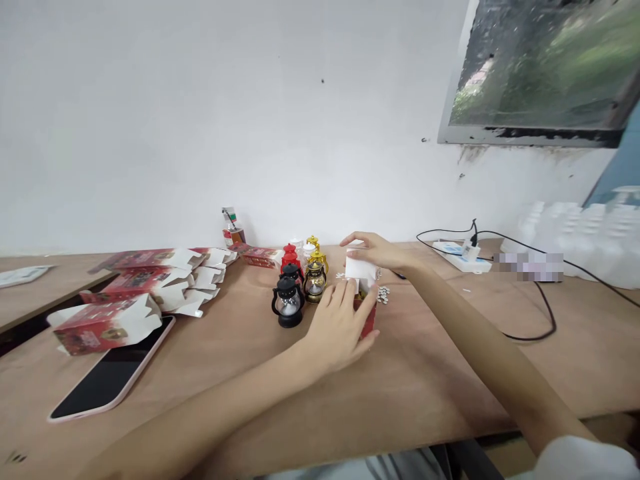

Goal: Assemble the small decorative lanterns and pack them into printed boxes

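Note:
A small red cardboard box (pixel 370 321) stands on the table, its white inner flap (pixel 361 269) raised. My left hand (pixel 336 325) is wrapped round the box from the left and hides much of it. At the flap's upper edge, my right hand (pixel 376 252) takes hold with thumb and curved fingers. Left of the box stand several mini lanterns: black ones (pixel 289 303) in front, a bronze-coloured one (pixel 315 281), and red (pixel 289 255), white (pixel 309 251) and gold ones (pixel 318 257) behind. Small round silver pieces (pixel 383 295) lie just right of the box.
Several open red-and-white boxes (pixel 150 283) lie at left, one partly over a phone (pixel 115 373). A bottle-like container (pixel 233 230) is near the wall (pixel 320 133). On the right are a white power strip (pixel 463 259), a black cable (pixel 553 320) and white plastic bottles (pixel 585 240).

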`<control>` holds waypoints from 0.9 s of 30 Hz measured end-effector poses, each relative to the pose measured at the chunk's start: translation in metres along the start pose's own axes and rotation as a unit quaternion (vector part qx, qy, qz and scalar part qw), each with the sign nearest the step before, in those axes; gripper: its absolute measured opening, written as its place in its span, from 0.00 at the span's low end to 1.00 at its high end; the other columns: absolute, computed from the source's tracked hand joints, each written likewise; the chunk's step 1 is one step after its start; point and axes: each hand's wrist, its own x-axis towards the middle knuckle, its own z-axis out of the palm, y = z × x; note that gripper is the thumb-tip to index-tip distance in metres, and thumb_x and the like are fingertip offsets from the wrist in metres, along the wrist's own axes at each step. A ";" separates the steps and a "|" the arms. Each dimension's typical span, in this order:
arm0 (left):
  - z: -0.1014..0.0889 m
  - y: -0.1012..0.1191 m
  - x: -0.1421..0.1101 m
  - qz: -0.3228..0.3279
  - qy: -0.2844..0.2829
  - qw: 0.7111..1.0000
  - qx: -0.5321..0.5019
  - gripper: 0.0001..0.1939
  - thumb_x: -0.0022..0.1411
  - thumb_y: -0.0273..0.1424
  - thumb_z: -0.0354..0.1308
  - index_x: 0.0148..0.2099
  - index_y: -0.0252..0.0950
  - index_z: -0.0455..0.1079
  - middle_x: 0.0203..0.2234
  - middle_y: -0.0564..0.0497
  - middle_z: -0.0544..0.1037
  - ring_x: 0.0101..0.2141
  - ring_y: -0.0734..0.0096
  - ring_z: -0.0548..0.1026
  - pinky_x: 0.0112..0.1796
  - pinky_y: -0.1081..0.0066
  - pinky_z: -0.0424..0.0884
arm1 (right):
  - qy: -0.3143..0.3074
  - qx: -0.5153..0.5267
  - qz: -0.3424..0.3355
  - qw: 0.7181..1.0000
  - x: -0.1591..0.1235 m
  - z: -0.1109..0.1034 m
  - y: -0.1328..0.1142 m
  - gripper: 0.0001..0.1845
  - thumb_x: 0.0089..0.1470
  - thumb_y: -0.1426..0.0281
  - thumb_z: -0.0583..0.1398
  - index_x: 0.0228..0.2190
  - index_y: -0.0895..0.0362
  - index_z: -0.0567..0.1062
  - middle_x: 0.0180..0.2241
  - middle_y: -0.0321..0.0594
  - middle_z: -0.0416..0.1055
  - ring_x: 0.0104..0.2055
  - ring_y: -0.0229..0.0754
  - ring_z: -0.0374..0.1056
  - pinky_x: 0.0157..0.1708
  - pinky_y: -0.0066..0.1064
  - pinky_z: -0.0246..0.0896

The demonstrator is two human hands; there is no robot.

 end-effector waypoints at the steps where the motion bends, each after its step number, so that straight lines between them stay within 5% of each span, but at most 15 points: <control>1: 0.004 0.001 -0.001 -0.002 0.008 1.000 0.012 0.32 0.63 0.43 0.48 0.63 0.29 0.51 0.55 0.30 0.62 0.55 0.43 0.62 0.51 0.52 0.60 | -0.004 -0.002 0.002 1.000 -0.001 0.000 -0.001 0.15 0.51 0.72 0.57 0.42 0.58 0.72 0.41 0.43 0.72 0.36 0.39 0.66 0.37 0.31 0.60; 5: 0.013 0.003 -0.006 -0.001 0.047 0.999 0.022 0.30 0.62 0.42 0.49 0.59 0.24 0.56 0.56 0.27 0.61 0.56 0.41 0.62 0.52 0.52 0.61 | -0.049 -0.002 0.017 0.999 -0.006 -0.001 -0.005 0.15 0.56 0.72 0.53 0.45 0.57 0.70 0.32 0.40 0.72 0.28 0.37 0.65 0.30 0.31 0.61; 14: 0.024 0.011 -0.006 0.035 0.163 0.986 0.009 0.23 0.62 0.33 0.46 0.53 0.20 0.62 0.48 0.32 0.71 0.51 0.50 0.69 0.51 0.59 0.67 | -0.064 -0.025 -0.057 0.996 -0.046 0.002 -0.019 0.20 0.61 0.64 0.48 0.50 0.51 0.71 0.52 0.37 0.71 0.55 0.45 0.64 0.56 0.41 0.56; 18: 0.032 0.004 -0.006 0.048 0.185 0.979 0.070 0.19 0.62 0.24 0.45 0.55 0.23 0.61 0.44 0.34 0.73 0.46 0.54 0.73 0.46 0.60 0.70 | -0.097 -0.088 -0.081 0.988 -0.060 0.012 -0.011 0.22 0.60 0.61 0.50 0.53 0.52 0.69 0.57 0.37 0.65 0.60 0.45 0.59 0.60 0.41 0.52; 22: 0.046 -0.006 -0.014 0.131 0.265 0.951 0.097 0.19 0.62 0.22 0.49 0.56 0.27 0.61 0.43 0.37 0.74 0.48 0.54 0.72 0.47 0.60 0.70 | -0.054 -0.130 -0.084 0.986 -0.068 0.024 -0.008 0.23 0.62 0.61 0.47 0.54 0.52 0.68 0.57 0.39 0.65 0.59 0.45 0.60 0.59 0.41 0.52; 27: 0.060 -0.008 -0.026 0.215 0.219 0.949 0.070 0.12 0.64 0.24 0.49 0.49 0.31 0.66 0.44 0.40 0.75 0.50 0.59 0.71 0.50 0.61 0.67 | -0.029 -0.167 -0.110 0.979 -0.074 0.031 -0.006 0.24 0.63 0.64 0.44 0.56 0.52 0.66 0.58 0.39 0.64 0.60 0.42 0.60 0.60 0.38 0.53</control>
